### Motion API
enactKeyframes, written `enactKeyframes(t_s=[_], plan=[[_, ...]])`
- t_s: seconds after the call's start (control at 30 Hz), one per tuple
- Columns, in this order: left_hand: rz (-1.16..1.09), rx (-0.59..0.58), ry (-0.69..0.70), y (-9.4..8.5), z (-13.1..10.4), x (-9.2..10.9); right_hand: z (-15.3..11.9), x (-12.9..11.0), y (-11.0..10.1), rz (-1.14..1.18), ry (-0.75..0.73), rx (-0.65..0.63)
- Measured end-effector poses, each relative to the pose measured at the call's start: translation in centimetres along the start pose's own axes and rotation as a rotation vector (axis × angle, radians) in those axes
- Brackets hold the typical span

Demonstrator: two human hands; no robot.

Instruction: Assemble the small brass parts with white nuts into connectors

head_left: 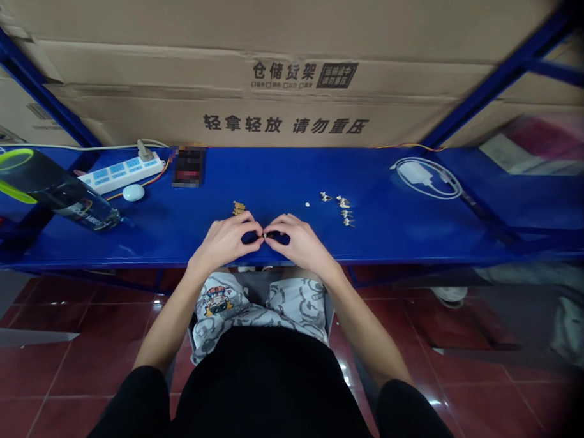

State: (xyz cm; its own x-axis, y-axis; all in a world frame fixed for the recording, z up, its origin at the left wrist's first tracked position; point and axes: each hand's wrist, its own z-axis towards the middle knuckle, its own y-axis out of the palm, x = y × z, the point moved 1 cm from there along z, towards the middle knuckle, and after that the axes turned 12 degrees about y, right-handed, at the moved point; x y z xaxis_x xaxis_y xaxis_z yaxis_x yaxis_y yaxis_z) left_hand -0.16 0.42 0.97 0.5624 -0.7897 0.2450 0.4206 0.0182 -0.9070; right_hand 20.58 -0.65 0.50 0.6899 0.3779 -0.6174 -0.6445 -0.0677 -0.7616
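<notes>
My left hand (231,238) and my right hand (298,240) meet over the front edge of the blue tabletop (269,173). Thumb and forefinger of each are pinched, and between the fingertips is a tiny whitish part (264,235), mostly covered and too small to name. Just beyond my left hand lie several small brass-coloured pieces (239,208). Past my right hand, to its right, are several small white parts with metal prongs (344,210). A single white bit (307,205) sits apart from them.
At left are a dark water bottle (77,195), a white power strip (124,173), a pale rounded object (133,192) and a blurred dark box (188,167). A white charger with coiled cable (425,177) lies at right. Cardboard (289,27) stands behind, between blue posts.
</notes>
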Motion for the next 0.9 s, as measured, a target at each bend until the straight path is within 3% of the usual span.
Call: enactKeyframes(t_s=[0.2, 0.9], plan=[[-0.026, 0.018, 0.019, -0.1, 0.0, 0.1, 0.1, 0.2, -0.5, -0.001, 0.023, -0.028], [-0.187, 0.11, 0.117, 0.7, -0.1, -0.7, 0.0, 0.5, 0.7, 0.061, 0.028, 0.055]])
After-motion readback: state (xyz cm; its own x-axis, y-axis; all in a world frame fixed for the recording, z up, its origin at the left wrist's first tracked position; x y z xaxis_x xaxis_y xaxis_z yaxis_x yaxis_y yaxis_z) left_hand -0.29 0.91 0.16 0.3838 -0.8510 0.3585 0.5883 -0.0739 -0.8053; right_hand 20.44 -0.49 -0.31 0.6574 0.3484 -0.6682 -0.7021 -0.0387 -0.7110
